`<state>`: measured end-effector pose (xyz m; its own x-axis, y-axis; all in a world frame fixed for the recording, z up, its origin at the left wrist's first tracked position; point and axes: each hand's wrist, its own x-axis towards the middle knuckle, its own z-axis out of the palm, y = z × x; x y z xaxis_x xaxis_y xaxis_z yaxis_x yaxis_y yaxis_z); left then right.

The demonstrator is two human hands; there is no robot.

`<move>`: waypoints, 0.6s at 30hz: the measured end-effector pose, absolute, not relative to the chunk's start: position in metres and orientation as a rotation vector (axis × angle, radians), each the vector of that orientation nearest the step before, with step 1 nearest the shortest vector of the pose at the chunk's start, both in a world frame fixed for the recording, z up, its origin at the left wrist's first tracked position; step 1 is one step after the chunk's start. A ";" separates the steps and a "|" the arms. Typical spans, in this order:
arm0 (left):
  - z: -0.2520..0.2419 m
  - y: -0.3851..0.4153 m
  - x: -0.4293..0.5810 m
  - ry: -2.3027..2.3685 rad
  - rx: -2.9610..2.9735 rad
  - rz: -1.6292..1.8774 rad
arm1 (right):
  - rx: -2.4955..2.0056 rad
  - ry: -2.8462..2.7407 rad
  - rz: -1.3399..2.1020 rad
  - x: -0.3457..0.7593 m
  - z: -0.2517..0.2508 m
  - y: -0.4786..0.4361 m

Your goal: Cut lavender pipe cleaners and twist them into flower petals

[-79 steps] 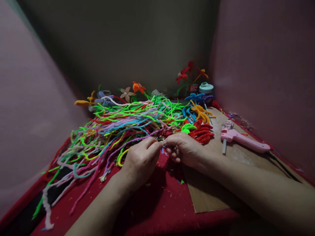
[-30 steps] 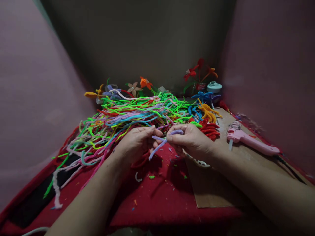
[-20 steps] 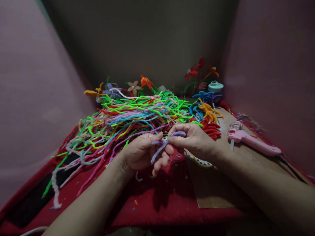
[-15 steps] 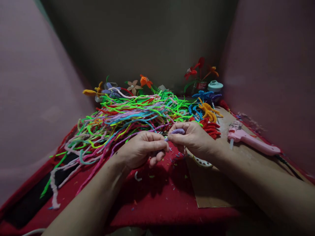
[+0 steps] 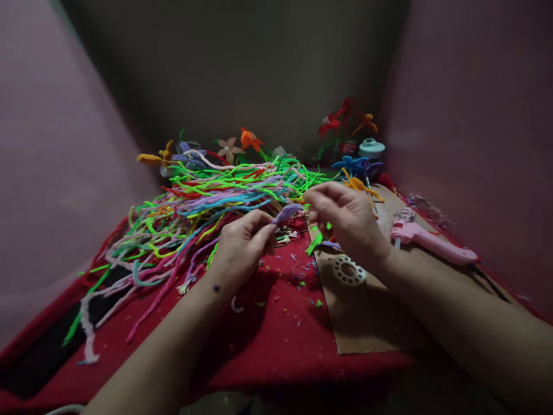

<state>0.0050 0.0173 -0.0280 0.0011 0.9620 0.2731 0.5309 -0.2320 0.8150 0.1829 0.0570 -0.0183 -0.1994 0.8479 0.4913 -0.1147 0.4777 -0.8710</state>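
Note:
My left hand (image 5: 242,245) pinches the lower end of a small purple petal (image 5: 288,213) of bent fuzzy pipe cleaner between thumb and fingertips. The petal points up to the right, its far tip free. Just right of that tip is my right hand (image 5: 345,216), apart from the petal, its fingers curled together; whether anything is between them is hidden. Behind both hands spreads a large pile of coloured pipe cleaners (image 5: 233,196). Below my right hand lie a bright green piece (image 5: 315,243) and a cream ring with holes (image 5: 349,271).
A pink glue gun (image 5: 432,239) rests on the cardboard sheet (image 5: 371,325) at the right. Finished flowers, an orange one (image 5: 250,139) and red ones (image 5: 332,122) among them, stand at the back near a pale blue pot (image 5: 371,148). Scraps litter the red cloth (image 5: 276,346).
My right hand has let go of the purple petal and moved up and right. My left hand now holds the petal alone. The view has shifted slightly.

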 end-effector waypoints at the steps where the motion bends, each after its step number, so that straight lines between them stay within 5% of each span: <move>1: -0.028 0.019 0.006 1.549 1.749 1.170 | -0.636 -1.464 0.910 0.186 -0.015 0.056; 6: -0.028 0.032 0.027 1.549 2.093 0.978 | -0.456 -1.646 0.484 0.186 -0.016 0.028; 11: -0.035 0.044 0.064 1.498 2.343 0.793 | 0.189 -2.026 -0.126 0.154 -0.047 -0.005; 18: -0.049 0.056 0.070 1.605 2.491 0.635 | 0.108 -1.945 -0.085 0.140 -0.070 -0.006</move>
